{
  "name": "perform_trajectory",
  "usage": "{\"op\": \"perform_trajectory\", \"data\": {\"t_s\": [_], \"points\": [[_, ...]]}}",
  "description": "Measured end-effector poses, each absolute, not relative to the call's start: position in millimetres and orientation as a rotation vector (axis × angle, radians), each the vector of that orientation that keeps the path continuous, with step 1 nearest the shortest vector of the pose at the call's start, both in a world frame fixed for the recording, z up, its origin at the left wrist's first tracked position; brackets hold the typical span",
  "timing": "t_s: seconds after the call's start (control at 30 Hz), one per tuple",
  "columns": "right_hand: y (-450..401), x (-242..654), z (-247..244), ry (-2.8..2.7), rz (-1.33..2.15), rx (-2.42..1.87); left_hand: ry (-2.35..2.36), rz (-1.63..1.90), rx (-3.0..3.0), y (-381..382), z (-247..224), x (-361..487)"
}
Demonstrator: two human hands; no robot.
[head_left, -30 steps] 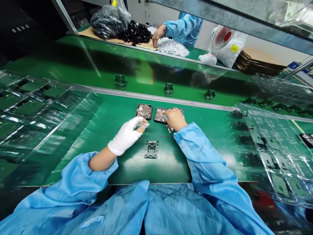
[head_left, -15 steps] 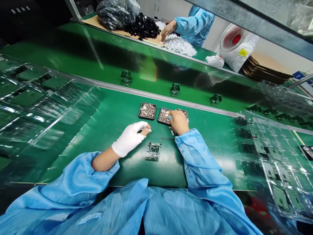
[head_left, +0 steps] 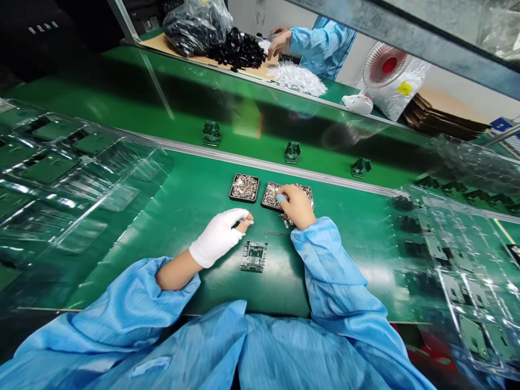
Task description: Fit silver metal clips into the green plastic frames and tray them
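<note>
Left hand: I have the gloved left hand [head_left: 221,233] above the worktop [head_left: 182,187], left of centre; fingertips drawn close, can't tell if they pinch anything.
Right hand: I have the bare right hand [head_left: 297,205] over the right parts tray [head_left: 271,196], fingers bent down; tips hidden, can't tell what they grip.
Board assembly: one board assembly [head_left: 253,256] flat near the middle of the worktop's near edge, untouched; likely there for both hands to reach.
Parts trays: left parts tray [head_left: 244,188] near the far edge, filled with small metal parts; right one beside it, apart. At least two; the right hand hides whether a third adjoins. Probably side by side for a short reach.
Loose: metal pieces [head_left: 286,220] by the right tray's near side, too small to count; one thin rod [head_left: 277,233] between them and the board.
Beyond rail: three assemblies [head_left: 292,153] spaced out past the far-edge rail [head_left: 260,166].
Sides: two clear trays, left [head_left: 101,201] and right [head_left: 442,271], presumably outboard to leave the middle for handwork.
</note>
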State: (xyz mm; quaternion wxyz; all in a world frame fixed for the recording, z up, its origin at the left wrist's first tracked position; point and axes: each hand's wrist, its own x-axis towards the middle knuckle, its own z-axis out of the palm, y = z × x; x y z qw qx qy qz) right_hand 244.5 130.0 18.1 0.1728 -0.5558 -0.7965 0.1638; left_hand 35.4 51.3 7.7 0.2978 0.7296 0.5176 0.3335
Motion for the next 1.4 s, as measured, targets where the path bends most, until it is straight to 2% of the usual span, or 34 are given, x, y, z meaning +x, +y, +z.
{"op": "perform_trajectory", "data": {"t_s": [0.13,0.23,0.33,0.47,0.73,0.93,1.17,1.27,1.4], "points": [[105.5,240.0,27.5,-1.910,1.205,-1.160,1.360,1.046,2.024,48.2,8.9,35.4],[87.2,230.0,34.3,-1.870,1.555,-0.976,1.285,1.119,2.135,45.0,9.7,35.0],[77.3,221.8,36.0,-1.832,1.750,-0.925,1.271,1.109,2.195,42.6,9.3,34.5],[73.7,218.9,36.3,-1.781,1.825,-0.974,1.247,1.175,2.256,40.3,9.6,34.1],[61.6,218.6,38.7,-1.727,1.719,-0.972,1.222,1.196,2.229,35.8,13.4,37.0],[46.5,215.5,32.7,-1.901,1.000,-1.006,1.320,1.058,2.002,32.7,16.1,40.9],[37.0,219.4,20.9,-2.302,0.410,-1.002,1.396,0.997,1.947,31.9,14.8,43.2],[34.7,219.2,22.3,-2.293,0.420,-1.038,1.385,0.999,2.027,31.7,14.9,44.4],[33.3,216.2,25.8,-2.097,0.678,-1.028,1.319,1.014,2.102,30.1,15.5,45.4]]}}
